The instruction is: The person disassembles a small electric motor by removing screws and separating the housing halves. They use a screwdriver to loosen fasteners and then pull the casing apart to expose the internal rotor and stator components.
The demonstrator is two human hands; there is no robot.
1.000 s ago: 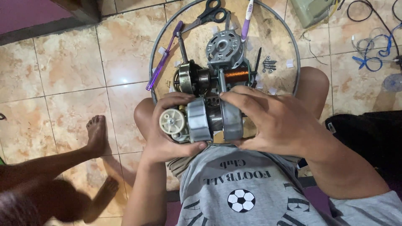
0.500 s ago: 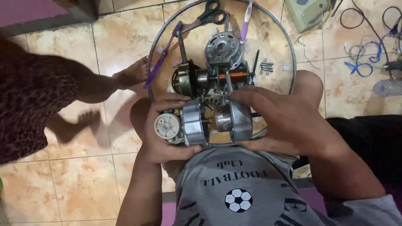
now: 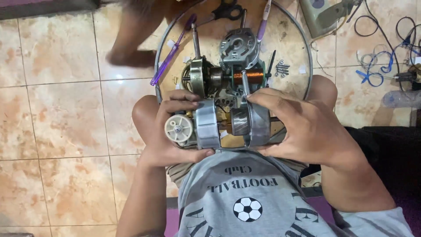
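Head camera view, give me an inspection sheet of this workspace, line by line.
Surface: tan tiled floor; round wire ring frames the parts.
Job's things: fan motor with white gear, held over the lap.
Clutter: second motor, purple screwdriver, scissors, screws.
Hands: left hand grips the gear end; right hand grips the other end.
Cables: blue and black wires, top right.
Surroundings: another person's foot, blurred, beside the ring.
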